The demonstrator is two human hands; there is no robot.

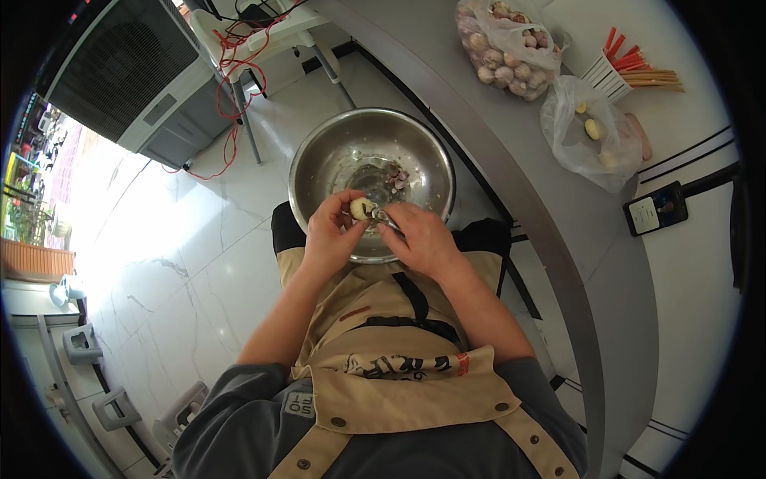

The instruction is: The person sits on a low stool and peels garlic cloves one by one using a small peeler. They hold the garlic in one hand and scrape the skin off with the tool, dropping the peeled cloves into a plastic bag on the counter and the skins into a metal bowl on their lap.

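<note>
Between the thumb and fingers of my left hand (pixel 334 230) is a pale garlic bulb (pixel 361 208), held above the near part of a steel basin (pixel 302 173). My right hand (pixel 422 236) grips a small metal tool (pixel 388 220), perhaps a peeler or knife, whose tip meets the garlic's right side. Fingers hide most of the tool. Purplish garlic skins (pixel 397 178) lie on the basin's bottom, with small scraps stuck around its inner wall. The basin rests at my lap, in front of a tan apron (pixel 413 395).
On the grey counter (pixel 508 138) at right stand a bag of garlic bulbs (pixel 502 57), a plastic bag with peeled cloves (pixel 589 132), a white holder with chopsticks (pixel 607 75) and a phone on an arm (pixel 656 208). An air cooler (pixel 128 72) and red cable (pixel 230 108) are at upper left.
</note>
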